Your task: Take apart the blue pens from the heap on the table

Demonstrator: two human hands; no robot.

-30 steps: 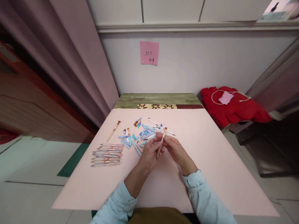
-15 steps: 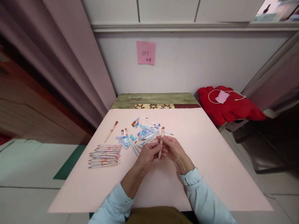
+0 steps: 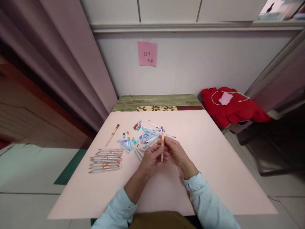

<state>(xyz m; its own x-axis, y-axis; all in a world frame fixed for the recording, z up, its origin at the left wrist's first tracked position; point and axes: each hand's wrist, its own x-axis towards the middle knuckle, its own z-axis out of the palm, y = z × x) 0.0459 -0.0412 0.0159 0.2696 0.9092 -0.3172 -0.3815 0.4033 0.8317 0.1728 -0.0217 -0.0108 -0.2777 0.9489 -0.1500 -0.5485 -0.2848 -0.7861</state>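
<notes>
A cream pen with an orange-brown upper part (image 3: 163, 136) stands nearly upright over the table, its light tip pointing down. My left hand (image 3: 151, 159) is closed, thumb and fingers pinching the lower barrel. On the other side my right hand (image 3: 177, 151) is closed too, fingertips against the barrel higher up. Just beyond my hands lies a loose heap of blue and pale pen barrels (image 3: 145, 137). White refills (image 3: 152, 124) with dark ends lie across its far side. Small turquoise pieces (image 3: 134, 140) and brown caps (image 3: 136, 126) are scattered around it.
A row of several pens (image 3: 106, 159) lies at the left on the pale pink table cover (image 3: 214, 190). One brown-topped pen (image 3: 111, 135) lies apart behind the row. A red cloth (image 3: 233, 111) with a white cable sits beyond the table's right edge.
The pen has shifted slightly left in view and turned, so its barrel looks straighter up. My right fingers sit slightly lower beside it; the loose parts and the row of pens look the same.
</notes>
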